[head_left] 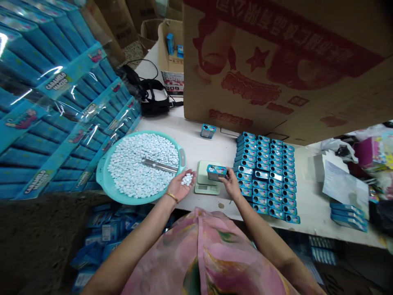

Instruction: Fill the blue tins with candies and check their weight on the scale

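In the cupped palm of my left hand [179,185] lies a small heap of white candies [187,179], beside the rim of a turquoise basin [102,182]. More white candies [138,164] fill that basin, and a metal scoop [159,165] rests on them. The thumb and fingers of my right hand [231,184] grip one end of a small blue tin [216,170] with a round opening in its top. That tin is over a pale green scale [203,177]; whether it touches the pan I cannot tell.
Rows of blue tins [264,176] stand to the right, and a single blue tin [208,130] stands farther back. A large cardboard box [245,73] overhangs the back. Wrapped blue packs [61,102] are stacked left, near a black strapped headset [153,98].
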The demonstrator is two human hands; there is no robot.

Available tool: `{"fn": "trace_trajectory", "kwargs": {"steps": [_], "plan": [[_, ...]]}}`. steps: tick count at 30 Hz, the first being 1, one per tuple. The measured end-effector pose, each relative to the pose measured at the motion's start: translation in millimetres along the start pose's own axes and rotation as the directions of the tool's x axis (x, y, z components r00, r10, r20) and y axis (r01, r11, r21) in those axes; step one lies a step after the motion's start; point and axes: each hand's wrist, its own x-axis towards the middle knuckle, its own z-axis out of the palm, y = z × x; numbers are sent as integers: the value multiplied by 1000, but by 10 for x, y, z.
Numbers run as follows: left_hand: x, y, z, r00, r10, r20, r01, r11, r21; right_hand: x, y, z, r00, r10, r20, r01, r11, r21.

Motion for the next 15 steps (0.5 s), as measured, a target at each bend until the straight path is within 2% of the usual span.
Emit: {"fn": "trace_trajectory", "kwargs": {"steps": [2,4,7,9,10,12,13,15], "plan": [[-147,113,-76,999,44,-30,-45,999,-9,30,138,106,1000,27,-6,-26,997,71],[-272,195,-152,994,84,-65,-85,996,-14,26,223,139,999,37,-8,-36,998,46],[-401,216,-253,988,111,-103,-113,994,-9,-81,165,49,999,-32,20,35,984,-177],[-439,152,-307,990,86,-108,-87,996,0,-212,-27,-4,987,-149,51,157,905,-396],[-445,100,-330,992,62,-106,-61,998,7,-285,-158,6,972,-218,88,233,843,-484],[-436,-29,-366,996,-4,-89,6,1000,23,-418,-442,131,914,-324,244,406,723,-559],[-425,-96,-379,996,-45,-76,47,998,28,-470,-571,242,866,-350,358,498,676,-543],[-408,-212,-401,990,-127,-64,129,991,30,-537,-760,512,774,-313,550,610,601,-516]]}}
